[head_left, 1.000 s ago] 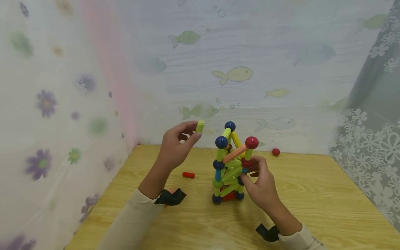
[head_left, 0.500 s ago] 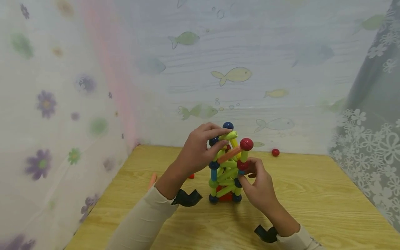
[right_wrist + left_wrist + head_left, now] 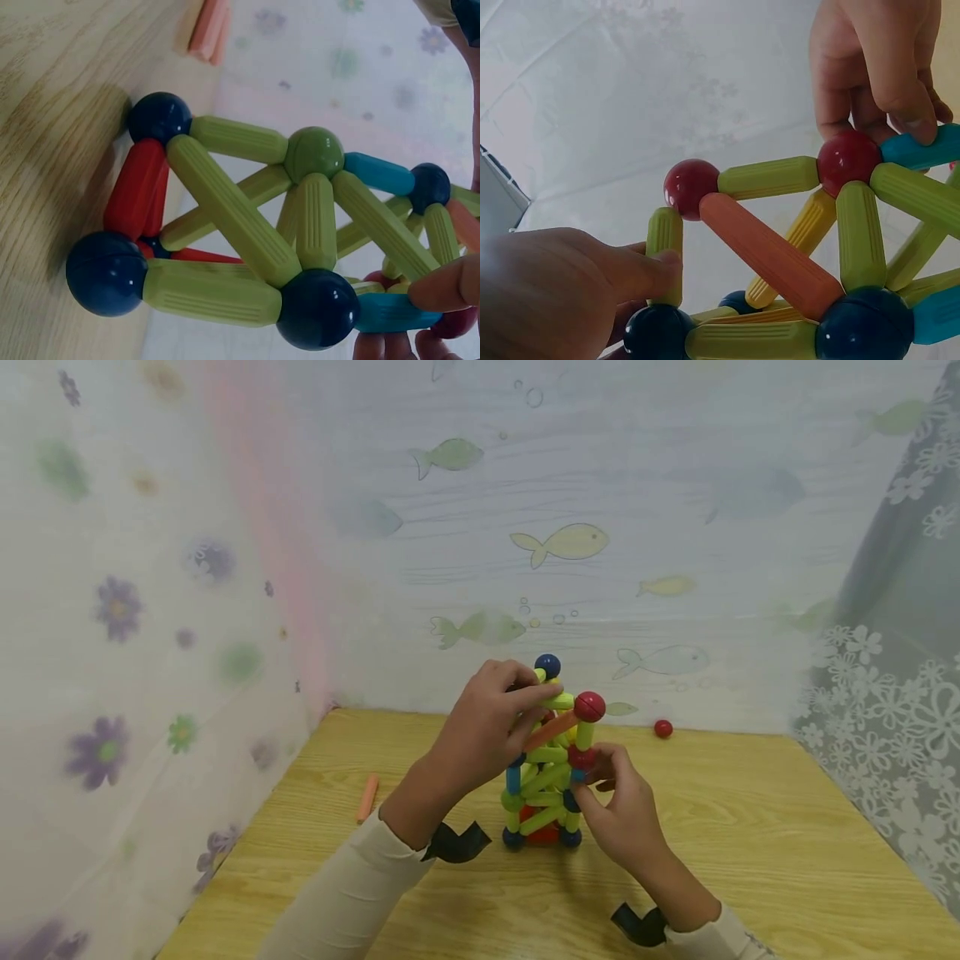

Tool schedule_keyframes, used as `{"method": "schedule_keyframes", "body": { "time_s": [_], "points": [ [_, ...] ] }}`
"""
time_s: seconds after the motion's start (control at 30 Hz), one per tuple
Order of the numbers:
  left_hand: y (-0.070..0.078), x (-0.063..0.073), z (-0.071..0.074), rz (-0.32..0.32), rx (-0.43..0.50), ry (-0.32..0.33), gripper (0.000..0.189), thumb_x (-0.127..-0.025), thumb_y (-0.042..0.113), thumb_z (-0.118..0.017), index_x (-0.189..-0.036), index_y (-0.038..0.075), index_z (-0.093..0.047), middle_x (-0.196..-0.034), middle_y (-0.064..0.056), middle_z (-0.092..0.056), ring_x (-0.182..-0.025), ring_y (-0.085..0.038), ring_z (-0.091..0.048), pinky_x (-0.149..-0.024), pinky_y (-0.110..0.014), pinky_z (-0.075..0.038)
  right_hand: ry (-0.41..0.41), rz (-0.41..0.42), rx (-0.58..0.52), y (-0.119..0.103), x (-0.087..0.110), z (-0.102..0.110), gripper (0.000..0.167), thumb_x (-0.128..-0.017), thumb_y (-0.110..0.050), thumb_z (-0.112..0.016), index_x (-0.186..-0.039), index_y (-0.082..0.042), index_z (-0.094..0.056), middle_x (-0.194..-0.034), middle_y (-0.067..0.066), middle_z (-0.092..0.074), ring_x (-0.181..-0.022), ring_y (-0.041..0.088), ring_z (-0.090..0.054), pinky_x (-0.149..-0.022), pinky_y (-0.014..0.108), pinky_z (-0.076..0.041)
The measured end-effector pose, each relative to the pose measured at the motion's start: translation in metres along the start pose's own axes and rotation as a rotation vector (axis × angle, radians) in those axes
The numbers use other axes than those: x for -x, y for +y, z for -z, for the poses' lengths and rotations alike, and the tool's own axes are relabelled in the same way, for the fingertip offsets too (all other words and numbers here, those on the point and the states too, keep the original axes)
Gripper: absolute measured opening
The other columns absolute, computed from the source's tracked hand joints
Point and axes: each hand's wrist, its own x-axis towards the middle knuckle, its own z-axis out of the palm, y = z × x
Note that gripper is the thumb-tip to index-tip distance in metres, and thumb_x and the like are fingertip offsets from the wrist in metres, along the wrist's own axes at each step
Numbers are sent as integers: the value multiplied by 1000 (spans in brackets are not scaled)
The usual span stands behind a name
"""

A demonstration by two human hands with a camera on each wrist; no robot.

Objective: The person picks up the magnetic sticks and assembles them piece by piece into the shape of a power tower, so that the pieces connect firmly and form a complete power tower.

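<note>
A tower of magnetic sticks and balls (image 3: 546,798) stands upright on the wooden table, mostly lime-green sticks with blue, green and red balls. At its top my left hand (image 3: 480,727) pinches a lime-green magnetic stick (image 3: 664,231) between thumb and fingers. One end meets a dark blue ball (image 3: 658,331); the other is right at the top red ball (image 3: 692,189). From that red ball an orange stick (image 3: 769,251) slants down to another blue ball. My right hand (image 3: 628,806) grips a light blue stick (image 3: 391,313) on the tower's right side, just below the lower red ball (image 3: 849,159).
A loose orange stick (image 3: 367,798) lies on the table (image 3: 750,852) left of the tower. Farther back on the right is a loose red ball (image 3: 663,728). Patterned fabric (image 3: 465,560) with fish closes off the back; flowered fabric hangs at the left.
My left hand has carried the lime-green stick rightward to the tower's top and turned it from upright to level, up to the red ball. My right hand keeps its grip; the tower shifted slightly left.
</note>
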Motion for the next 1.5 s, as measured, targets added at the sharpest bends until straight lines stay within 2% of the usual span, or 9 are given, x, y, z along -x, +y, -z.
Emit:
{"method": "schedule_keyframes", "body": {
  "time_s": [0.23,0.33,0.47,0.57,0.73,1.03,1.23,1.33,1.5],
  "points": [
    [3,1,-4,-5,-42,4,27,-97,14,-74,-124,19,-77,-108,-3,-65,-105,-24,-57,-89,-35,-51,-13,4,4,-1,1,1,40,-91,-2,-73,-125,-9,-55,-103,-2,-69,-90,11,-64,-78,28,-53],
    [6,4,-5,41,-35,13,38,-95,18,-78,-132,17,-72,-120,-6,-64,-117,-26,-56,-97,-38,-51,-22,2,3,-2,1,2,38,-90,-2,-72,-124,-10,-56,-103,-4,-68,-89,11,-64,-78,28,-53],
    [13,18,-10,200,-28,103,58,-90,26,-83,-142,11,-61,-136,-11,-56,-127,-27,-52,-101,-43,-51,-21,5,6,-1,1,2,38,-89,-1,-71,-123,-10,-57,-103,-5,-69,-89,11,-63,-78,28,-53],
    [21,33,-15,355,4,167,69,-87,35,-84,-142,7,-53,-134,-11,-52,-116,-23,-55,-91,-37,-55,-19,9,9,-1,0,2,38,-89,-1,-72,-124,-10,-57,-104,-5,-69,-88,11,-64,-77,28,-53],
    [34,54,-27,540,88,89,77,-86,46,-83,-135,5,-41,-119,-9,-48,-95,-16,-52,-71,-26,-52,-20,3,29,-4,-1,3,38,-90,-3,-72,-125,-10,-57,-106,-3,-70,-87,12,-64,-75,32,-55],
    [33,61,-36,508,68,3,88,-86,61,-77,-143,3,-43,-122,-11,-55,-103,-18,-57,-85,-33,-57,-51,-49,185,-17,4,5,37,-88,-11,-76,-121,-10,-58,-97,-1,-70,-84,10,-63,-70,31,-54],
    [27,62,-41,572,309,-92,105,-82,74,-72,-159,13,-34,-147,-2,-51,-134,-21,-55,-105,-46,-53,-92,33,331,-35,16,2,35,-86,-20,-80,-113,-14,-59,-85,-5,-64,-68,3,-54,-54,21,-46],
    [22,63,-46,575,414,-109,106,-81,71,-74,-163,21,-30,-155,5,-48,-144,-19,-49,-111,-50,-49,-102,115,333,-40,20,0,35,-83,-18,-81,-111,-14,-60,-83,-6,-63,-69,1,-52,-57,20,-47],
    [7,68,-52,551,502,-124,94,-86,60,-78,-163,28,-33,-160,8,-46,-147,-19,-46,-113,-52,-46,44,220,243,-35,15,1,27,-81,-10,-78,-101,-12,-60,-85,-3,-55,-74,5,-48,-66,21,-43]
  ]
}}
